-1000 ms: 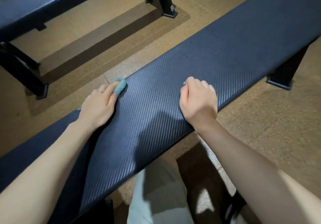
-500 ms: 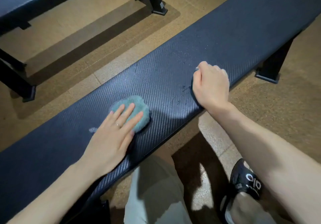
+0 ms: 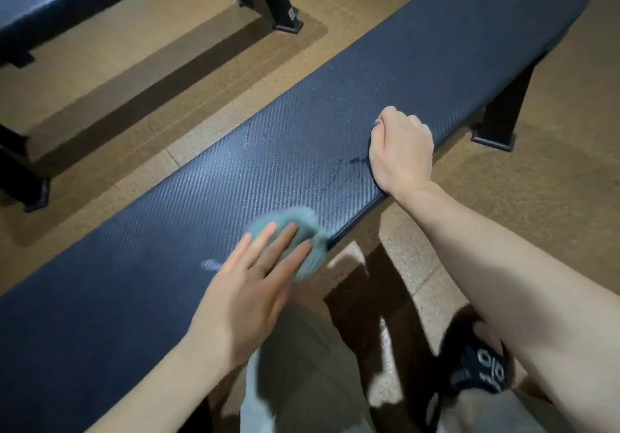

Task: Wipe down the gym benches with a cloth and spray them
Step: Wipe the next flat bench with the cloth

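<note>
Head view: the left hand point(image 3: 250, 293), fingers flat, presses the teal cloth point(image 3: 303, 231) (blurred), which has slid to the bench point(image 3: 419, 73)'s near edge. Farther right, the right hand point(image 3: 401, 150) stays curled into a fist; anything inside is hidden.

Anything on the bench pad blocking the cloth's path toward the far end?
Yes: the right hand, curled at the near edge of the bench, lies ahead of the cloth under the left hand. Past it, only wet streaks.
</note>
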The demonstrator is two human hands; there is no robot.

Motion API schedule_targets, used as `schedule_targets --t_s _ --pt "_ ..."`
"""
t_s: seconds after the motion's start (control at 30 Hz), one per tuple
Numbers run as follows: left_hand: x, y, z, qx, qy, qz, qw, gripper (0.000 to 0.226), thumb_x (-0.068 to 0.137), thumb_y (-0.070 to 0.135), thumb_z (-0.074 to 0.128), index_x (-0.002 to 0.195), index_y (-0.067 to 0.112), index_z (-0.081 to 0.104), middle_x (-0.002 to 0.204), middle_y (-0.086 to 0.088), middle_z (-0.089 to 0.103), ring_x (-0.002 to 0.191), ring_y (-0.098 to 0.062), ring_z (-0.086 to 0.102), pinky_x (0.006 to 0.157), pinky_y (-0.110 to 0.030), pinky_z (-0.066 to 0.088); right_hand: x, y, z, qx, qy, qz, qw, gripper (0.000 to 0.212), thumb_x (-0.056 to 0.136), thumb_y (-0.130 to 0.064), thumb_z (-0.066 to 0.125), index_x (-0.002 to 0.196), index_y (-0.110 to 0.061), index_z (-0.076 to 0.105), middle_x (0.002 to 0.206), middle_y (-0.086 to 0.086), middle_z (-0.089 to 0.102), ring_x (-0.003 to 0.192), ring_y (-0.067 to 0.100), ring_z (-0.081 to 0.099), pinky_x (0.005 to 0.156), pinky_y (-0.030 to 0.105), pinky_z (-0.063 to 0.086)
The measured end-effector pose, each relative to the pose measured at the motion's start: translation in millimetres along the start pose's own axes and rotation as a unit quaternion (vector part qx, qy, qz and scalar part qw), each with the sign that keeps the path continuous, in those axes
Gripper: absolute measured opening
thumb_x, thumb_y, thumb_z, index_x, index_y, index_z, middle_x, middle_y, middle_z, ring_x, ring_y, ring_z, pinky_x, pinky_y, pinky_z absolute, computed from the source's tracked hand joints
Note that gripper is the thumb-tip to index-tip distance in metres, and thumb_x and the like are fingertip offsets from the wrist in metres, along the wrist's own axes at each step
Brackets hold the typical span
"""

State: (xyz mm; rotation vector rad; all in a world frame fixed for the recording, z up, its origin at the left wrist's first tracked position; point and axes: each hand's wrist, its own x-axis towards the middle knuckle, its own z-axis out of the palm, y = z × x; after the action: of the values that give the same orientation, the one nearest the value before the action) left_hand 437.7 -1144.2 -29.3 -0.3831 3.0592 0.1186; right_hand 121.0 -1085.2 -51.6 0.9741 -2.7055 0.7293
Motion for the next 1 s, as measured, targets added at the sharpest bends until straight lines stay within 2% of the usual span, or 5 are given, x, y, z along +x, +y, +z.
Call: schedule_targets --t_s 0.13,0.37,0.5,0.7,1.0 --pt "-8 8 0 -0.006 -0.008 -0.032 0.999 0.055 0.103 0.027 0.044 0.158 0.028 0.037 0.169 0.000 0.024 0.156 -0.029 0.020 0.124 -0.053 0.023 0 1 -4 -0.010 -0.018 -0.019 1.000 0.025 0.103 -0.024 0.036 0.098 -0.012 0.057 0.097 0.008 0.067 0.092 0.034 0.056 0.082 0.043 0.035" --pt "152 75 2 0.075 -0.003 -0.021 0.997 0.060 0.099 0.028 0.032 0.159 0.024 0.032 0.167 -0.008 0.029 0.152 -0.037 0.029 0.123 -0.052 0.024 55 50 -17 0.034 -0.042 -0.038 0.998 0.026 0.103 -0.023 0.034 0.100 -0.010 0.057 0.096 0.015 0.069 0.093 0.039 0.056 0.086 0.045 0.037" --pt "114 64 7 0.075 -0.011 -0.037 0.996 0.066 0.096 0.020 0.040 0.161 0.028 0.028 0.168 -0.004 0.026 0.154 -0.033 0.027 0.125 -0.049 0.022 58 56 -9 0.004 -0.019 -0.069 0.997 0.019 0.103 -0.028 0.036 0.089 -0.020 0.046 0.091 0.007 0.067 0.087 0.033 0.056 0.079 0.043 0.035" --pt "55 54 6 0.060 -0.027 -0.102 0.993 0.056 0.105 0.027 0.032 0.161 0.028 0.026 0.168 -0.006 0.026 0.154 -0.035 0.025 0.120 -0.057 0.029 58 62 -1 -0.002 -0.006 -0.080 0.997 0.029 0.102 -0.027 0.034 0.094 -0.014 0.058 0.091 0.006 0.067 0.085 0.032 0.058 0.077 0.044 0.038" --pt "183 74 -9 -0.022 -0.067 -0.123 0.990 0.055 0.108 0.041 0.021 0.163 0.038 0.015 0.172 0.008 0.006 0.159 -0.022 0.001 0.128 -0.045 0.005 60 68 11 -0.020 0.037 -0.082 0.996 0.016 0.097 -0.020 0.046 0.086 -0.016 0.057 0.074 0.003 0.056 0.070 0.029 0.053 0.065 0.041 0.035"
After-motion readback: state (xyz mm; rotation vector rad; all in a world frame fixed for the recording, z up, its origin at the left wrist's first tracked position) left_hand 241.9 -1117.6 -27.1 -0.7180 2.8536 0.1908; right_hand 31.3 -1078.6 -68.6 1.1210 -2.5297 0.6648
